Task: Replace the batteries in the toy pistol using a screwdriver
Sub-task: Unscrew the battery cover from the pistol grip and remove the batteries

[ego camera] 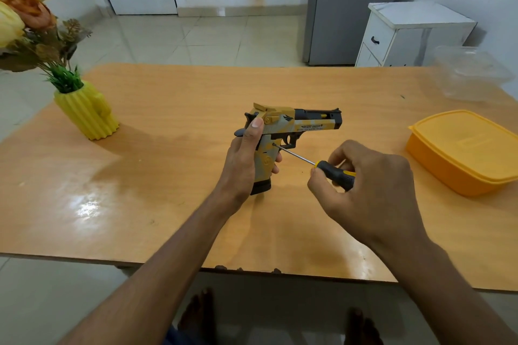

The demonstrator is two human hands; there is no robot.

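Above the desk (168, 176) we hold the toy pistol (283, 131) upright, left hand (242, 161) wrapped round its grip, barrel pointing right. Our right hand (361, 185) pinches the screwdriver (316, 164), its shaft slanting up-left, tip at the grip's screw.

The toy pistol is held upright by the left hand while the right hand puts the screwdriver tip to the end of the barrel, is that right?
Not quite. In the head view the left hand does hold the toy pistol upright, and the right hand grips the screwdriver, but its tip meets the side of the grip just behind the trigger, not the end of the barrel.
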